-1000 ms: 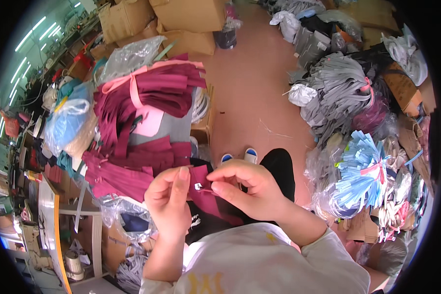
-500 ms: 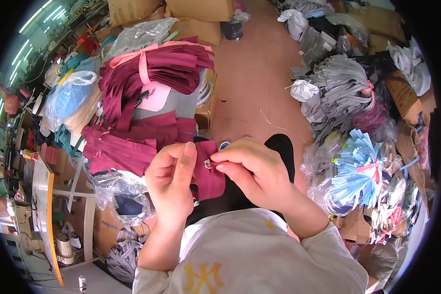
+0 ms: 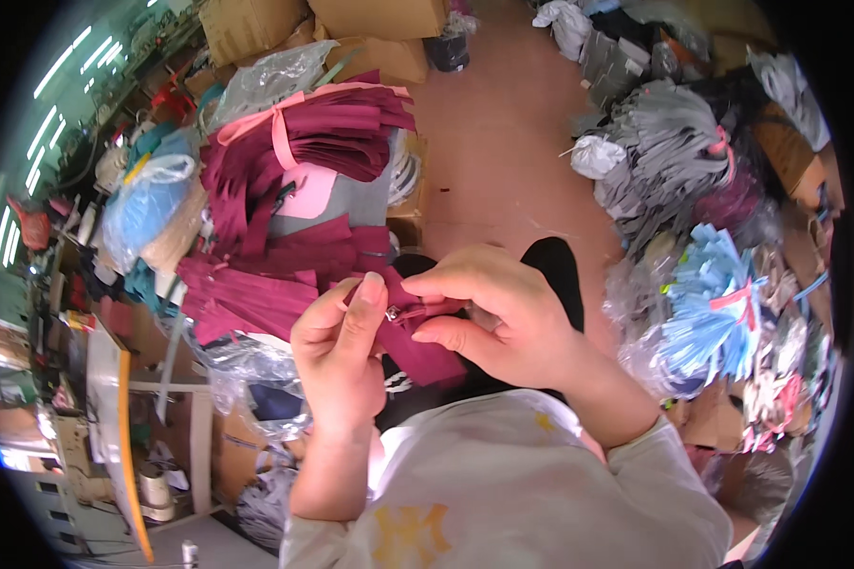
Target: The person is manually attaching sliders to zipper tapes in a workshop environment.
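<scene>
Left hand point(image 3: 340, 351) is pinching the maroon strip point(image 3: 425, 358) near its edge, thumb on top. Right hand point(image 3: 517, 318) is working close by, apart from the left; its thumb and forefinger tips are standing parted, a narrow maroon piece point(image 3: 438, 308) running between them. Can't tell if its other fingers are gripping that piece. Small shiny metal piece point(image 3: 394, 313) is showing on the strip, between the hands.

Using the tied maroon bundle point(image 3: 346, 133) as reference: strip is hanging nearer the wearer and a bit right of it, over the lap. Pink tie point(image 3: 282, 140) is wrapping the bundle. Loose maroon strips point(image 3: 266, 284) are lying on its near side, toward the left hand. Clear plastic point(image 3: 270, 83) is lying just beyond it, cardboard boxes point(image 3: 380, 19) are sitting farther beyond. Bagged blue stuff point(image 3: 147, 209) is sitting left of it. Grey bundle point(image 3: 669, 142) is lying well right, across the floor point(image 3: 489, 161); pale blue bundle point(image 3: 702, 303) is lying right and nearer the wearer.
</scene>
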The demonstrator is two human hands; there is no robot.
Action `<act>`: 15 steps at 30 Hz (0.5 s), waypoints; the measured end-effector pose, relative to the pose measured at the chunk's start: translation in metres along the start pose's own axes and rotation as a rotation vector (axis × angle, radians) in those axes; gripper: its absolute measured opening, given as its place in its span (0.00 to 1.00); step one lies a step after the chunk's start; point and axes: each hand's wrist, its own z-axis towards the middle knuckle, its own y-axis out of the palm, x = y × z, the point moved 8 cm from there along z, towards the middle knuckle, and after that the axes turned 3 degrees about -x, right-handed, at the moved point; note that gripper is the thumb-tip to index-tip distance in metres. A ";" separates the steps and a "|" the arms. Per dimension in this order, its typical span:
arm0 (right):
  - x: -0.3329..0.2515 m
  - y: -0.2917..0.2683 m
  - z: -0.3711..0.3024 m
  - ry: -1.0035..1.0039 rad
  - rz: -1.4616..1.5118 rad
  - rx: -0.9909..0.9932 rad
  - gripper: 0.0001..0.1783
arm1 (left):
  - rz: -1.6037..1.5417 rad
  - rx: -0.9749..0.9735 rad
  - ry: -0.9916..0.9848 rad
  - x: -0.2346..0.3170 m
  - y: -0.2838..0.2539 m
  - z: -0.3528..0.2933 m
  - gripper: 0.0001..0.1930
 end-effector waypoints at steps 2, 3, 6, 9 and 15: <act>-0.005 0.005 0.007 -0.126 -0.023 -0.059 0.13 | -0.166 0.005 0.063 0.002 -0.004 -0.003 0.07; -0.004 0.005 0.010 -0.133 -0.040 -0.067 0.09 | -0.145 -0.013 0.093 0.002 -0.009 -0.006 0.08; -0.006 0.003 0.023 -0.172 -0.078 -0.087 0.06 | -0.214 -0.071 -0.007 0.005 -0.003 -0.008 0.10; -0.007 0.006 0.025 -0.202 -0.080 -0.108 0.05 | -0.181 -0.019 0.034 0.002 -0.010 -0.010 0.12; -0.009 0.020 0.009 -0.276 -0.222 -0.271 0.05 | -0.067 0.089 0.243 0.019 -0.024 -0.012 0.09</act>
